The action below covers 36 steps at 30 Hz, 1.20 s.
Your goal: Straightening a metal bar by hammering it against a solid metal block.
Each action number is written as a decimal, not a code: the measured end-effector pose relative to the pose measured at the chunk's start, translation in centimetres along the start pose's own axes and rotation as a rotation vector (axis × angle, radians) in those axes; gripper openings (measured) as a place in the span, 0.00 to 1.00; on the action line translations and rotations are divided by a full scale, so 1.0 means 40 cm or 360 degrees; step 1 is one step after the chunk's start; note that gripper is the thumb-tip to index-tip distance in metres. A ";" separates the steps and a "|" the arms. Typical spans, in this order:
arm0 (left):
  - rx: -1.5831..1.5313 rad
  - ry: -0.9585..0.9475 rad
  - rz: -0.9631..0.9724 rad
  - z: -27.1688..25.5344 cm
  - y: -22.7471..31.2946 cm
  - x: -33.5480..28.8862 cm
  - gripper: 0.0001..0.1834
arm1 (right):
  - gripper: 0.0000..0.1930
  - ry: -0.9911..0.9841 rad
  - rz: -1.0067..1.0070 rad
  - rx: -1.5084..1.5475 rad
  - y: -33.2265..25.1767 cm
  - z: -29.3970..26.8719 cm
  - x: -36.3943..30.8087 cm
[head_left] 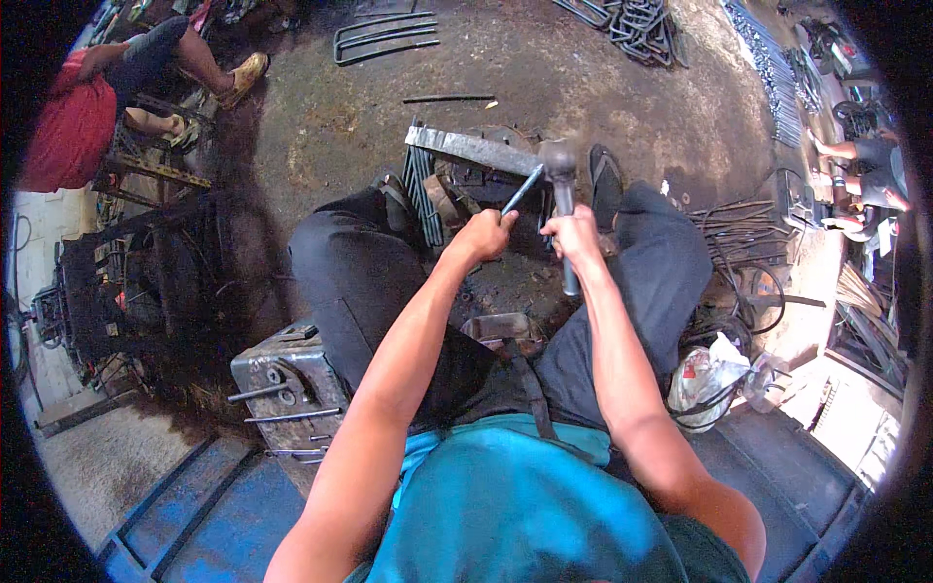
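— Teal shirt (515, 505) fills the foreground; what are the hands doing?
— Left hand (483, 236), grip clenched on a thin metal rod (522, 188), holds it against the steel bar (476, 150) between the knees.
— And the other?
— Right hand (575, 236) grasps a hammer (563, 194), its head seemingly touching the rod's tip, over the dirt floor (330, 117).

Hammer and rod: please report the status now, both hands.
Left hand shut on thin metal rod. Right hand shut on hammer, head at the flat steel bar. Nothing between hammer and rod.
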<state>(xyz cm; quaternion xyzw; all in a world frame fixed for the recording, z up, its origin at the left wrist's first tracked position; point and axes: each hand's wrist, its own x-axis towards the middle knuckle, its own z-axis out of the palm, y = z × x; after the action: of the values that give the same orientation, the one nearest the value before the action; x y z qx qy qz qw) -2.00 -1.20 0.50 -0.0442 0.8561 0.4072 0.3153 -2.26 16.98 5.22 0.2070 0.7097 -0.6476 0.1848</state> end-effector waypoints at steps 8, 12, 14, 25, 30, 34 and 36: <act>0.0006 0.0055 0.0031 -0.002 -0.019 -0.016 0.33 | 0.11 -0.0155 -0.0058 0.0446 -0.080 0.018 -0.074; 0.0065 0.0035 0.0012 -0.005 -0.019 -0.010 0.32 | 0.11 -0.0380 -0.0500 0.0529 -0.145 0.003 -0.107; 0.0067 0.0053 0.0008 -0.009 -0.005 -0.015 0.32 | 0.11 -0.0318 -0.0501 0.0487 -0.127 0.004 -0.093; 0.0045 0.0041 -0.0056 -0.026 -0.008 -0.019 0.35 | 0.06 0.0079 0.0178 0.0134 -0.022 -0.015 -0.020; -0.0280 -0.0021 0.0141 -0.070 0.039 -0.034 0.40 | 0.12 0.0027 0.0218 0.0124 -0.014 -0.043 -0.034; -0.1062 -0.0169 0.0173 -0.127 0.112 -0.138 0.31 | 0.19 -0.0121 0.0323 0.0417 -0.026 -0.029 -0.037; -0.1284 -0.0305 0.0337 -0.156 0.142 -0.166 0.30 | 0.27 -0.0100 0.0372 0.0509 -0.023 -0.033 -0.037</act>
<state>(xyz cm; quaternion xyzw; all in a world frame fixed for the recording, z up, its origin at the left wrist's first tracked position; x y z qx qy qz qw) -1.71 -3.16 11.05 -0.0379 0.5947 0.7419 0.3074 -1.51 18.14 6.92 0.2943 0.5628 -0.7323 0.2456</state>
